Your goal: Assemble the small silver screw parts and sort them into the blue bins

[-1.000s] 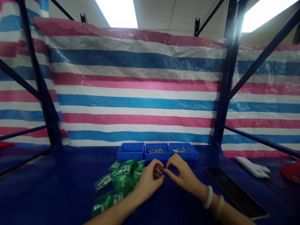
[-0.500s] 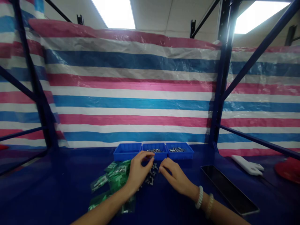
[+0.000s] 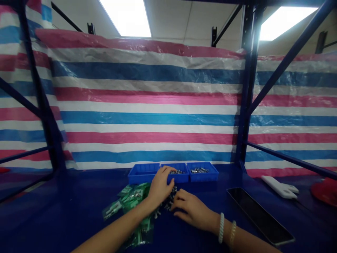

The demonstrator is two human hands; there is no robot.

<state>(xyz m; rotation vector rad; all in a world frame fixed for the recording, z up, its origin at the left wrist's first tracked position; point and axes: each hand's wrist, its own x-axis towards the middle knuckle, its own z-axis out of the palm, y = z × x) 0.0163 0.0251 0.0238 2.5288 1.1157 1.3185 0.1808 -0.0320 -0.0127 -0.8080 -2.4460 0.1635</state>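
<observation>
While the left hand (image 3: 160,186) hangs at the middle blue tray (image 3: 182,178), fingers half-curled, the right hand (image 3: 193,209) bends its fingers beside loose metal parts (image 3: 171,197) lying between both hands. Whether either grasps anything cannot be told. Step judged: part-picking; next move calls for a fine pinch.

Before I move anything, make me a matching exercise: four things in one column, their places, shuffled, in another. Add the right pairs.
Things
1. left hand
2. dark-screened device
3. right hand
4. green packets

Places
A. farthest right of the four
B. partly hidden by the left forearm
C. overlapping the middle blue bin in view
D. at the right side of the loose metal parts

Pairs: 1-C, 2-A, 3-D, 4-B
</observation>
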